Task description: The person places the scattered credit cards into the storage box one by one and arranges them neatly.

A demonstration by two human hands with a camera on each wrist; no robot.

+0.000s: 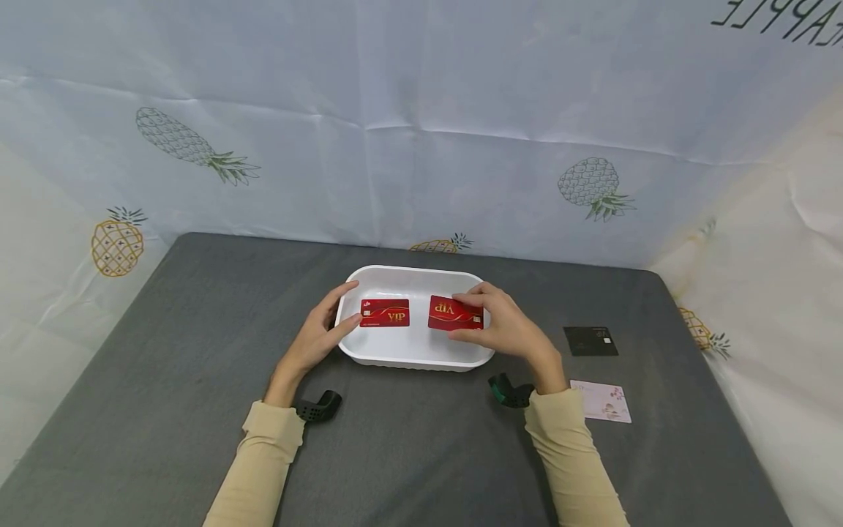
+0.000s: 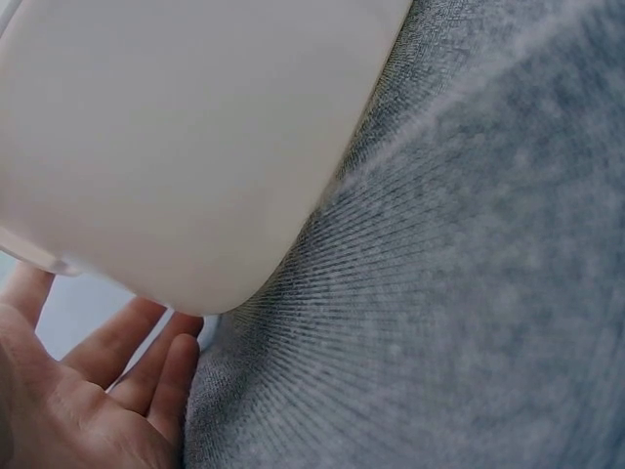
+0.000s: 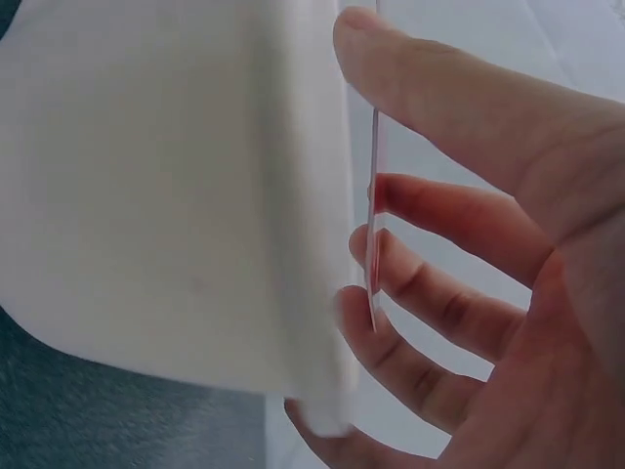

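A white tray [image 1: 402,351] stands on the table; a red card [image 1: 385,312] with gold letters lies over its left half. My left hand [image 1: 320,331] holds the tray's left end, thumb at the rim beside that card and fingers round the far corner. In the left wrist view, those fingers [image 2: 132,342] reach behind the tray wall [image 2: 186,147]. My right hand [image 1: 503,326] grips a second red VIP card [image 1: 451,313] by its long edges at the tray's right end. Edge-on, this card [image 3: 375,215] shows between thumb and fingers beside the rim.
Right of the tray, a black card [image 1: 590,341] lies on the grey table cloth [image 1: 421,454]. Nearer, a pale pink card [image 1: 609,402] is partly covered by the right sleeve [image 1: 566,432]. A white pineapple-print curtain [image 1: 421,176] hangs behind the table.
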